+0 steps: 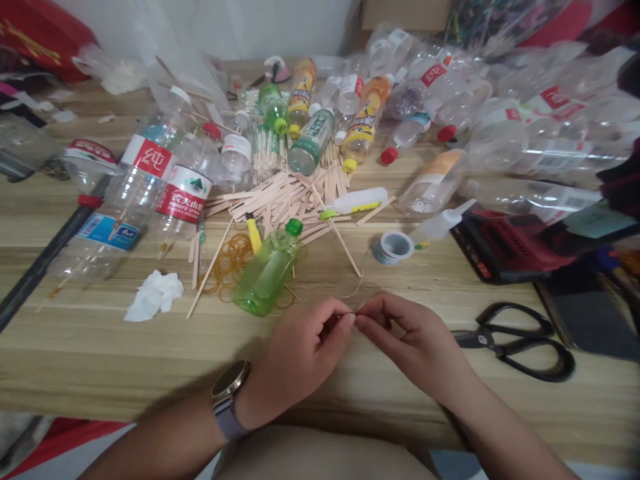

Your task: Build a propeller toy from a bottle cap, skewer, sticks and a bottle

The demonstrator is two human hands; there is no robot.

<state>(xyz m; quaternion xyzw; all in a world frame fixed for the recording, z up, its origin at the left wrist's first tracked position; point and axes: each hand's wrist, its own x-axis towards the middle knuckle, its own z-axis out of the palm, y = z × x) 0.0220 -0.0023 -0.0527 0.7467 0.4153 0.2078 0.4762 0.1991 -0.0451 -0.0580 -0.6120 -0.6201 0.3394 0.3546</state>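
Observation:
My left hand (300,360), with a watch on its wrist, is closed in a pinch near the table's front. My right hand (417,343) pinches too, and the fingertips of both meet. A thin string (361,283) runs from a spool (394,247) down to these fingertips; its end is hidden there. Just beyond my left hand a clear green bottle (265,273) stands tilted to the eye. Black-handled scissors (515,340) lie to the right of my right hand, their blades partly covered by it.
Flat wooden sticks (280,200) are heaped mid-table, with rubber bands (227,263) and a glue bottle (357,200) close by. Many plastic bottles (367,120) crowd the back. Crumpled tissue (155,295) lies left; a phone (595,317) and a red-black tool (520,247) lie right.

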